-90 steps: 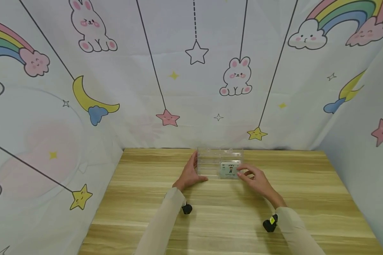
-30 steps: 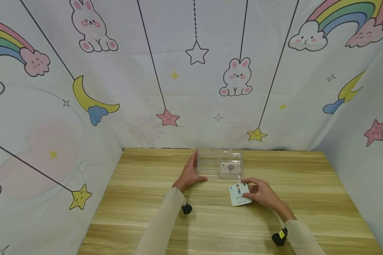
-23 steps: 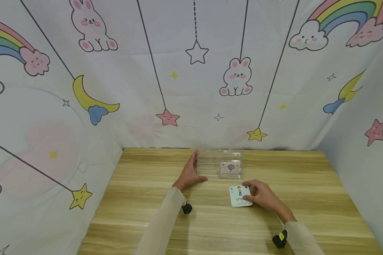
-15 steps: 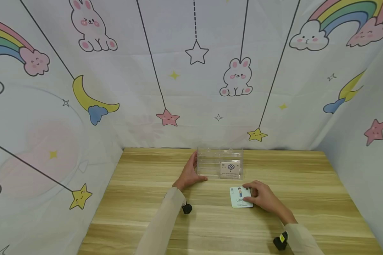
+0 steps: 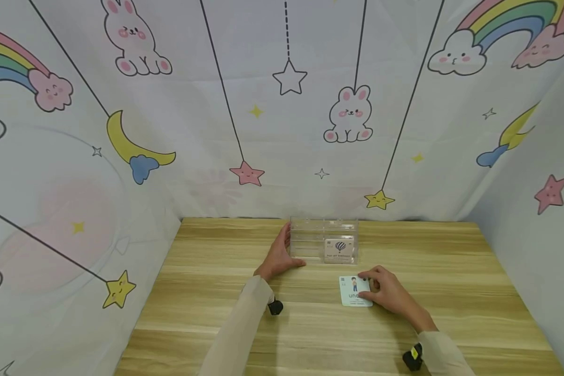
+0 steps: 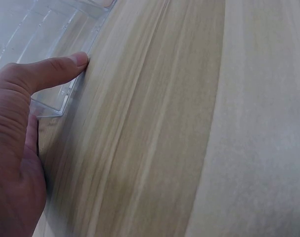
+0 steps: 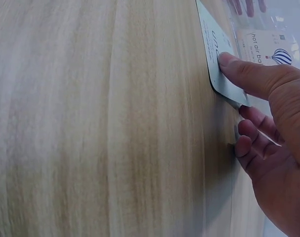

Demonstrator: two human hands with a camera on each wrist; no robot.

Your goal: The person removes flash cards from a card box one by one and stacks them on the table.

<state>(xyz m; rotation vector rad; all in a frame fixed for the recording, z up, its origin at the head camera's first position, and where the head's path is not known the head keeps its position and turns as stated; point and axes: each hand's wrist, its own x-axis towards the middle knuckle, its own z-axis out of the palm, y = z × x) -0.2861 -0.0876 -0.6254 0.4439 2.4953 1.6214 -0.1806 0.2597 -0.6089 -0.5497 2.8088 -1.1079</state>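
In the head view my left hand (image 5: 278, 257) holds the left side of a clear plastic divided box (image 5: 306, 238). In the left wrist view the thumb lies along the box's near edge, while the other fingers are partly hidden at its side. My right hand (image 5: 389, 293) pinches a pale green flash card (image 5: 349, 297) by its right edge, just in front of the box. A person figure and lettering starting "unc" are printed on it. The right wrist view shows the card (image 7: 223, 79) tilted, with the thumb on its face. Another card (image 5: 338, 255), picturing a hot air balloon, sits in the box's lower right compartment.
The wood-grain table (image 5: 207, 313) extends around both hands. Behind the box, a white curtain (image 5: 291, 130) printed with rabbits, stars and rainbows meets the table's back edge, and it continues along both sides. Each wrist carries a small black camera (image 5: 275, 307).
My right hand has lifted the pale green card out of the lower right compartment and brought it toward me, exposing the balloon card. It has barely moved over the last half second. My left hand has stayed put.
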